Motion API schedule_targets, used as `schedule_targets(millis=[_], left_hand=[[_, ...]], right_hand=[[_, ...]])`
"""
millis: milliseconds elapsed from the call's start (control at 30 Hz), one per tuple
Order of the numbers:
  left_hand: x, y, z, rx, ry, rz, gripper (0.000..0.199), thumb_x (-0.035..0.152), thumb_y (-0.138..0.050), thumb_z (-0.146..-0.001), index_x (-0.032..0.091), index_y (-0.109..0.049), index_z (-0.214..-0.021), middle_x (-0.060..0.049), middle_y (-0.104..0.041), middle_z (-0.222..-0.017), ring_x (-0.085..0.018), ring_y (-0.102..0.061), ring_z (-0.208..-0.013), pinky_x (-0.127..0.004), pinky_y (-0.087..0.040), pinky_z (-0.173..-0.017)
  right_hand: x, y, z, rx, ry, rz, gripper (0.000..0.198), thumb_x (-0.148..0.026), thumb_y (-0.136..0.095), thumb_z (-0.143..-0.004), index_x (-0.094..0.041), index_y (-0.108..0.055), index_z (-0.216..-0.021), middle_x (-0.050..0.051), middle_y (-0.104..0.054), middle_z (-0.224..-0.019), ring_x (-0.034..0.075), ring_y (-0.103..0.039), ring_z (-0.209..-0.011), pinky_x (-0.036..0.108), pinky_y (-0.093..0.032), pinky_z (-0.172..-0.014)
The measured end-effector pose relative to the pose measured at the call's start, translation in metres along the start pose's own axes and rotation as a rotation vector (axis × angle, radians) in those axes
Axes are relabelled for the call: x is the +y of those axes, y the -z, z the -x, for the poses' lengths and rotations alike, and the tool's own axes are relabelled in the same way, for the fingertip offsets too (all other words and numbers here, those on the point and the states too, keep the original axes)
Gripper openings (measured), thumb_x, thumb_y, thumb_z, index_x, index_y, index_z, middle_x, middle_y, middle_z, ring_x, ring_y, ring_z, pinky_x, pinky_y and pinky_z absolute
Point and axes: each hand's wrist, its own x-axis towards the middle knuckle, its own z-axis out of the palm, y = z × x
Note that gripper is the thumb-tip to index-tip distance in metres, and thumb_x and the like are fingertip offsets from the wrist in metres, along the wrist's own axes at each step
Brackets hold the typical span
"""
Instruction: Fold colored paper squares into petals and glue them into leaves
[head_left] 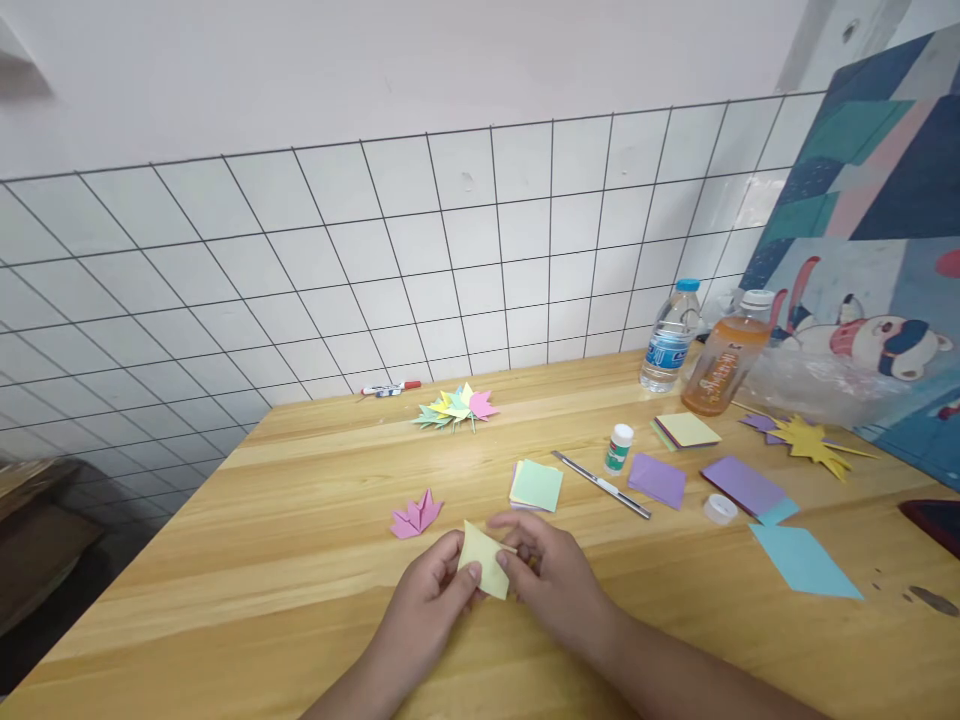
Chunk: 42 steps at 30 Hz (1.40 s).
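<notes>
A small square of pale yellow paper (484, 562) is held between my two hands, slightly bent. My left hand (435, 582) pinches its left side, thumb on top. On its right edge, the thumb and fingers of my right hand (551, 565) close on the paper. Just beyond my left hand lies a folded pink paper piece (417, 515) with pointed tips. A stack of paper squares, light green on top (537, 486), rests beyond my right hand. The undersides of my fingers are hidden.
A utility knife (601, 485), glue stick (619, 450), purple paper (657, 481), blue paper (806, 560) and white cap (721, 509) lie to the right. Further back stand a water bottle (670, 340) and an orange drink bottle (726, 355). Folded colourful paper pieces (457, 407) sit near the tiled wall.
</notes>
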Motion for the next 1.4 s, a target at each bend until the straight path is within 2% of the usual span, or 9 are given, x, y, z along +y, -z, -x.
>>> schedule_targets(millis=[100,233,367,500,667,867,1100,1300,1400], left_hand=[[0.000,0.003,-0.002,0.013,0.057,0.047,0.029,0.043,-0.058,-0.078,0.016,-0.056,-0.086,-0.002,-0.061,-0.071,-0.013,-0.054,-0.063,-0.022,-0.040,-0.056],[-0.005,0.009,-0.005,0.045,0.077,0.085,0.034,0.047,-0.061,-0.075,0.015,-0.058,-0.087,-0.002,-0.062,-0.066,-0.013,-0.055,-0.058,-0.021,-0.040,-0.053],[-0.010,0.012,-0.008,0.041,0.084,0.097,0.035,0.046,-0.062,-0.074,0.015,-0.059,-0.090,-0.001,-0.061,-0.065,-0.013,-0.056,-0.058,-0.021,-0.040,-0.052],[-0.010,0.011,-0.007,0.010,0.050,0.084,0.034,0.044,-0.061,-0.076,0.014,-0.059,-0.091,-0.002,-0.060,-0.068,-0.013,-0.055,-0.059,-0.022,-0.040,-0.053],[-0.010,0.009,-0.006,-0.016,0.034,0.083,0.029,0.040,-0.061,-0.078,0.014,-0.059,-0.089,-0.002,-0.061,-0.068,-0.011,-0.054,-0.060,-0.021,-0.041,-0.057],[-0.009,0.012,-0.007,-0.041,0.074,0.104,0.036,0.039,-0.064,-0.076,0.013,-0.058,-0.100,-0.001,-0.061,-0.068,-0.010,-0.053,-0.058,-0.020,-0.040,-0.054],[-0.004,0.011,-0.004,-0.088,0.040,0.095,0.029,0.039,-0.062,-0.077,0.014,-0.059,-0.091,-0.002,-0.062,-0.068,-0.011,-0.054,-0.062,-0.020,-0.040,-0.057],[-0.005,0.005,-0.003,-0.126,-0.050,0.081,0.031,0.036,-0.063,-0.077,0.015,-0.060,-0.099,-0.006,-0.065,-0.088,-0.017,-0.058,-0.079,-0.027,-0.044,-0.073],[-0.007,0.004,-0.003,-0.092,-0.032,-0.027,0.028,0.037,-0.061,-0.078,0.013,-0.062,-0.093,-0.007,-0.065,-0.080,-0.018,-0.058,-0.075,-0.028,-0.044,-0.072]], right_hand=[[-0.001,0.003,0.003,0.067,0.137,0.070,0.060,-0.007,-0.046,-0.075,-0.028,-0.036,-0.131,0.005,-0.057,-0.106,0.012,-0.056,-0.074,0.023,-0.048,-0.059],[-0.001,0.006,0.007,0.007,0.370,0.230,0.055,0.003,-0.040,-0.071,-0.030,-0.056,-0.111,0.005,-0.040,-0.131,0.018,-0.046,-0.111,0.032,-0.046,-0.085],[0.002,0.005,0.006,-0.024,0.337,0.305,0.052,0.006,-0.043,-0.065,-0.029,-0.064,-0.098,0.002,-0.036,-0.135,0.019,-0.042,-0.117,0.037,-0.040,-0.094],[0.002,0.003,0.002,-0.016,0.252,0.228,0.040,0.002,-0.050,-0.064,-0.025,-0.066,-0.089,0.005,-0.046,-0.125,0.018,-0.050,-0.107,0.031,-0.046,-0.084],[0.002,0.003,0.001,-0.056,0.180,0.165,0.035,0.001,-0.049,-0.066,-0.023,-0.066,-0.085,0.005,-0.052,-0.117,0.010,-0.059,-0.073,0.024,-0.048,-0.063],[0.007,0.004,0.001,-0.036,0.244,0.200,0.042,0.006,-0.047,-0.064,-0.025,-0.069,-0.082,0.003,-0.056,-0.110,0.015,-0.056,-0.100,0.024,-0.046,-0.076],[0.001,0.002,-0.003,-0.038,0.108,0.037,0.009,-0.014,-0.061,-0.072,-0.020,-0.067,-0.076,0.004,-0.059,-0.089,0.014,-0.059,-0.082,0.021,-0.047,-0.064],[0.004,0.001,-0.004,0.016,0.055,0.067,0.010,-0.012,-0.060,-0.070,-0.018,-0.063,-0.076,-0.002,-0.055,-0.068,0.010,-0.053,-0.061,0.020,-0.041,-0.056],[0.006,0.000,-0.003,0.004,0.041,0.000,0.015,-0.010,-0.056,-0.070,-0.019,-0.059,-0.082,-0.003,-0.054,-0.065,0.010,-0.052,-0.059,0.019,-0.041,-0.055]])
